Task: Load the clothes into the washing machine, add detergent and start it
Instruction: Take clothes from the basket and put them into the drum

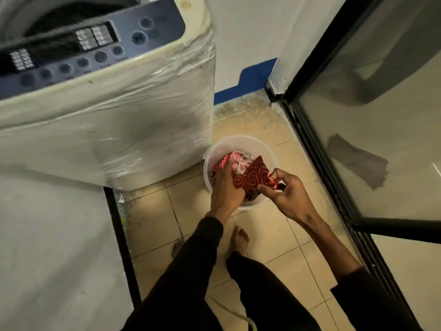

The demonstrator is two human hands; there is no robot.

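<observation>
Red patterned cloth (pixel 251 176) is pinched between the right hand (pixel 285 194) fingers and gripped under the left hand (pixel 226 187) fingers — lifted from the white bucket (pixel 269 149), probably for the washing machine (pixel 105 111) — its lid open.

The beige tiled floor (pixel 152 225) carries the washing machine (pixel 107 130), a white basin (pixel 267 149) just beside it, and bare feet (pixel 239 240).

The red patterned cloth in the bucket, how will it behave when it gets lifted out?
Probably floppy: the red patterned cloth already folds and sags between the left hand and right hand. Likely light, since fingertips alone pinch it. It may drag other clothes from the bucket.
</observation>
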